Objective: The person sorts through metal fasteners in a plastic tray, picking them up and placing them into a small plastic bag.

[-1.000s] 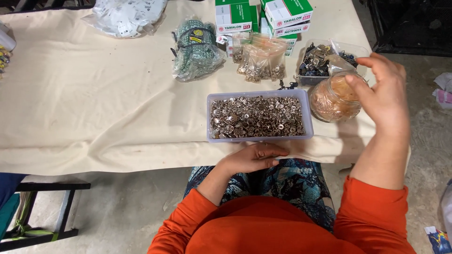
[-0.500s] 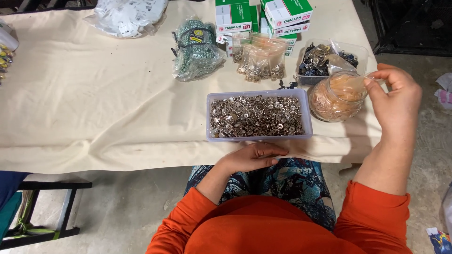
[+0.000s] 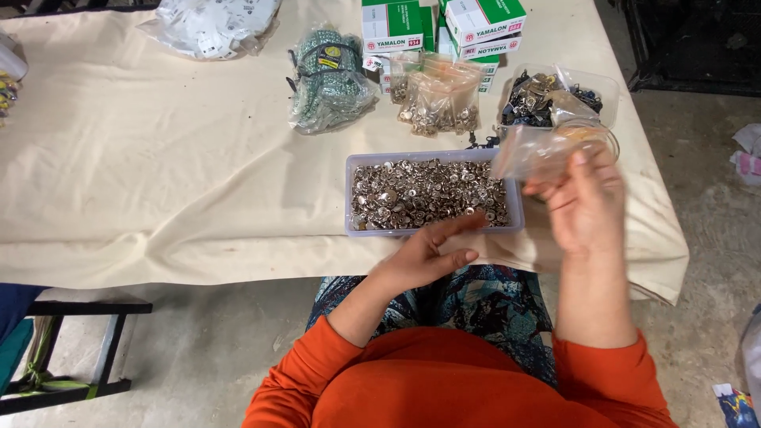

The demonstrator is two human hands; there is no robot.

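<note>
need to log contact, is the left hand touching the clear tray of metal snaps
Touching. The head view shows the left hand with fingertips resting on the near rim of the clear tray.

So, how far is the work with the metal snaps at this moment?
Done: the clear tray is heaped with silver snaps. In hand: the right hand lifts a clear plastic bag, blurred, contents unclear; the left hand rests at the tray's near edge. Left: a bag of metal pieces and a container of dark pieces sit behind, unemptied.
</note>
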